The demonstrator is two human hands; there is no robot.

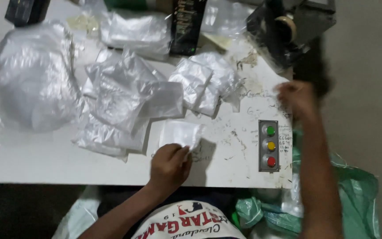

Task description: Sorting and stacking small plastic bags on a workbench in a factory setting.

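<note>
My left hand [169, 164] rests near the front edge of the white table [32, 163] and pinches the near corner of a small clear plastic bag [180, 133] lying flat. My right hand [296, 98] is raised over the table's right edge, blurred with motion, fingers curled; nothing shows in it. Between the hands sits a grey button panel [269, 145] with green, yellow and red buttons.
Several crumpled clear plastic bags [120, 104] cover the table's middle, with a large bundle [34, 77] at left. A black packet [186, 26] and a dark tape dispenser [284, 31] stand at the back. A green woven sack [354, 199] lies below at right.
</note>
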